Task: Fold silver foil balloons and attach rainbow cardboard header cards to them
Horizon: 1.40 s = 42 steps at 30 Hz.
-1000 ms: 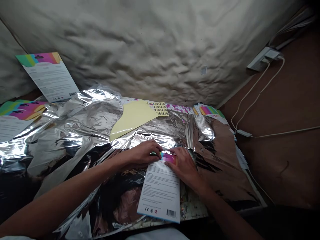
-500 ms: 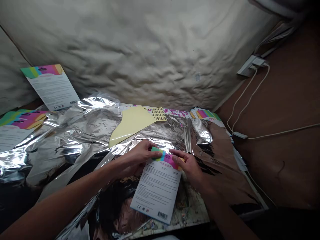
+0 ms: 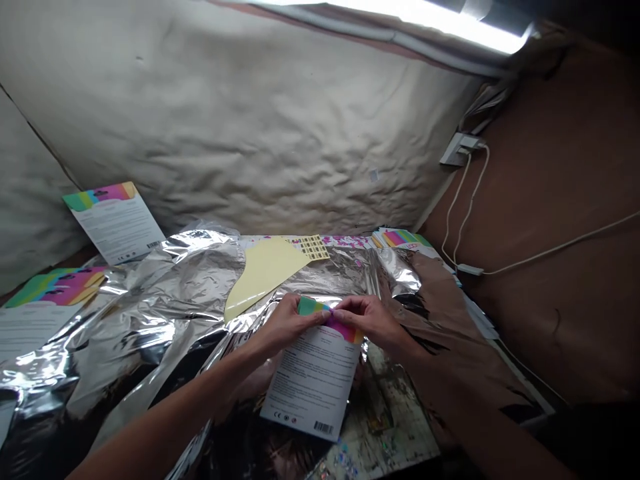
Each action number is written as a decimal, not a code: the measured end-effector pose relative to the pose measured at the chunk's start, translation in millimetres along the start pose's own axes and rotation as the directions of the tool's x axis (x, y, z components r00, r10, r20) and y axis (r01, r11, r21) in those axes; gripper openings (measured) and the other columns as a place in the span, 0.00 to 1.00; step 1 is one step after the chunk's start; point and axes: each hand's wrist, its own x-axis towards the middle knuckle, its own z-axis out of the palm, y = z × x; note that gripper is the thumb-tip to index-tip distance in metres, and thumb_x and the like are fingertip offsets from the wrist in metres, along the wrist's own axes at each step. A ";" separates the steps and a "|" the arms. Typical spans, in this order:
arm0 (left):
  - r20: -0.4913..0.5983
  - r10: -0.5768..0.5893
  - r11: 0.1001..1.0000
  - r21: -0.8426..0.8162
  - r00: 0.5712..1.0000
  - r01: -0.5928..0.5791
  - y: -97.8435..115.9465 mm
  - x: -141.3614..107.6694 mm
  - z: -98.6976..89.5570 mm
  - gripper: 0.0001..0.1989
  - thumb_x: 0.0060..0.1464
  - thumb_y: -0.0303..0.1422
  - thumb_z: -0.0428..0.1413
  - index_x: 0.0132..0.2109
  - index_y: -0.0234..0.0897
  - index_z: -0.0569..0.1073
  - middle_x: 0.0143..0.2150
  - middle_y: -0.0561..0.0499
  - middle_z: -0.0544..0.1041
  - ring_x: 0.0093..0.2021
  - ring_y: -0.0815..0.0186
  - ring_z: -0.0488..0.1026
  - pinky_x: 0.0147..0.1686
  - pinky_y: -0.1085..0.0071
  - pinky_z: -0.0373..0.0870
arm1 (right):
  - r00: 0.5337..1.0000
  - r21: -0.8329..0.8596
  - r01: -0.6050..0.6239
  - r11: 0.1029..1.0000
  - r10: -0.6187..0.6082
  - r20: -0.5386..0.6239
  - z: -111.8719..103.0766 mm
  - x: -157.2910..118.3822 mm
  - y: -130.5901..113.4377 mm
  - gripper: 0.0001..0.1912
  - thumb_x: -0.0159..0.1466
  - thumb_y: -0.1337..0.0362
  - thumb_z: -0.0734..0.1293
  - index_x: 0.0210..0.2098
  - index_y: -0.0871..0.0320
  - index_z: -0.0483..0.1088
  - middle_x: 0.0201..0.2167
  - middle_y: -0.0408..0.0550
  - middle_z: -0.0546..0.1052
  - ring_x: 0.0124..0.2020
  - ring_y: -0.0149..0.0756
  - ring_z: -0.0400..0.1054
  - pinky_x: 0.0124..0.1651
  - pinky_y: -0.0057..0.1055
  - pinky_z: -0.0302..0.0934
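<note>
Between my hands is a printed packaging card (image 3: 313,380), white with fine text and a barcode low down, its top edge banded in green, blue, pink and yellow. My left hand (image 3: 293,320) pinches the card's top edge near the middle, thumb on the printed face. From the other side my right hand (image 3: 367,320) grips the same edge, its thumb and fingertips meeting my left thumb at the pink band. The fingers behind the card are hidden. Silvery film (image 3: 200,287) lies beneath and around, and a yellow sticker sheet backing (image 3: 267,270) rests on it just beyond my hands.
A similar card (image 3: 120,223) leans against the wall at the left, above a stack of more cards (image 3: 55,293). Several colourful cards (image 3: 400,238) lie at the back right. A power outlet (image 3: 463,148) with white cables is on the right wall; a lamp (image 3: 425,17) glows overhead.
My view has tilted up, bringing the lamp into sight. Both thumbs have come together at the middle of the card's top edge; before, they were apart.
</note>
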 end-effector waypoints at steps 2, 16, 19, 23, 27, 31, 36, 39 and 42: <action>-0.005 0.023 1.000 0.019 1.000 -0.023 3.5 -1.0 0.4 0.23 0.49 0.46 0.63 0.22 0.35 0.64 0.20 0.57 0.61 0.20 0.74 0.56 0.19 0.75 0.51 | 1.000 0.028 0.005 1.000 -0.004 -0.007 0.5 2.8 -0.9 0.15 0.53 0.54 0.77 0.28 0.60 0.76 0.26 0.43 0.77 0.27 0.30 0.66 0.32 0.28 0.57; 0.066 -0.011 0.997 0.074 0.998 0.006 5.5 3.5 -16.6 0.18 0.49 0.45 0.64 0.36 0.32 0.76 0.30 0.51 0.76 0.28 0.66 0.71 0.27 0.74 0.65 | 0.975 -0.282 0.082 0.956 -0.018 0.223 -15.6 27.6 -28.6 0.11 0.53 0.62 0.71 0.34 0.60 0.78 0.27 0.43 0.78 0.27 0.32 0.68 0.32 0.28 0.61; 0.058 0.036 0.978 0.204 0.998 -0.047 8.7 0.5 -17.6 0.16 0.52 0.44 0.62 0.34 0.33 0.75 0.28 0.53 0.74 0.27 0.68 0.68 0.25 0.75 0.62 | 0.958 -0.575 0.228 0.786 -0.077 0.275 -10.3 28.9 -41.7 0.06 0.54 0.69 0.68 0.31 0.60 0.77 0.26 0.42 0.77 0.27 0.31 0.67 0.28 0.25 0.57; -0.006 0.136 0.916 0.381 0.991 -0.123 14.6 -2.3 -20.7 0.15 0.55 0.42 0.59 0.31 0.33 0.74 0.27 0.53 0.73 0.27 0.68 0.67 0.25 0.76 0.59 | 0.944 -0.798 0.310 0.517 -0.264 0.196 6.7 24.7 -45.1 0.11 0.55 0.72 0.66 0.37 0.58 0.76 0.28 0.43 0.77 0.29 0.33 0.68 0.29 0.26 0.53; -0.012 0.151 0.892 0.432 0.988 -0.131 13.2 -1.3 -22.3 0.15 0.56 0.43 0.59 0.33 0.33 0.75 0.28 0.53 0.75 0.28 0.67 0.69 0.26 0.76 0.60 | 0.927 -0.768 0.359 0.530 -0.297 0.229 11.7 29.4 -38.5 0.12 0.55 0.74 0.65 0.36 0.58 0.76 0.30 0.43 0.77 0.31 0.33 0.67 0.31 0.26 0.53; 0.031 0.104 0.921 0.374 0.994 -0.108 9.8 -0.3 -23.0 0.17 0.54 0.45 0.60 0.36 0.33 0.76 0.29 0.52 0.76 0.27 0.67 0.70 0.26 0.75 0.62 | 0.936 -0.418 0.224 0.880 -0.074 0.344 -0.7 40.0 -28.6 0.04 0.52 0.73 0.67 0.26 0.60 0.72 0.22 0.38 0.71 0.24 0.27 0.61 0.27 0.23 0.52; 0.054 0.049 0.982 0.181 0.997 -0.058 18.2 -1.3 -25.8 0.19 0.50 0.45 0.64 0.37 0.31 0.77 0.28 0.51 0.76 0.26 0.68 0.69 0.26 0.75 0.65 | 0.899 0.152 -0.110 0.982 0.033 0.437 -16.4 34.4 -20.8 0.12 0.57 0.59 0.74 0.34 0.63 0.74 0.30 0.44 0.77 0.29 0.29 0.70 0.34 0.25 0.64; 0.112 0.047 0.989 0.131 0.993 -0.061 23.7 -2.9 -26.2 0.19 0.49 0.44 0.66 0.38 0.30 0.78 0.29 0.50 0.77 0.27 0.68 0.70 0.28 0.75 0.66 | 0.887 0.292 -0.231 0.928 0.078 0.455 -15.6 28.1 -18.2 0.16 0.53 0.59 0.78 0.35 0.64 0.76 0.32 0.47 0.79 0.29 0.28 0.72 0.36 0.24 0.65; 0.133 0.063 0.991 0.113 0.989 -0.078 25.7 -3.7 -28.1 0.18 0.50 0.42 0.66 0.38 0.30 0.78 0.30 0.49 0.78 0.27 0.68 0.71 0.28 0.75 0.66 | 0.943 0.265 -0.142 0.954 0.048 0.331 -12.1 27.4 -13.6 0.17 0.49 0.61 0.80 0.33 0.64 0.76 0.30 0.46 0.78 0.29 0.29 0.72 0.37 0.26 0.66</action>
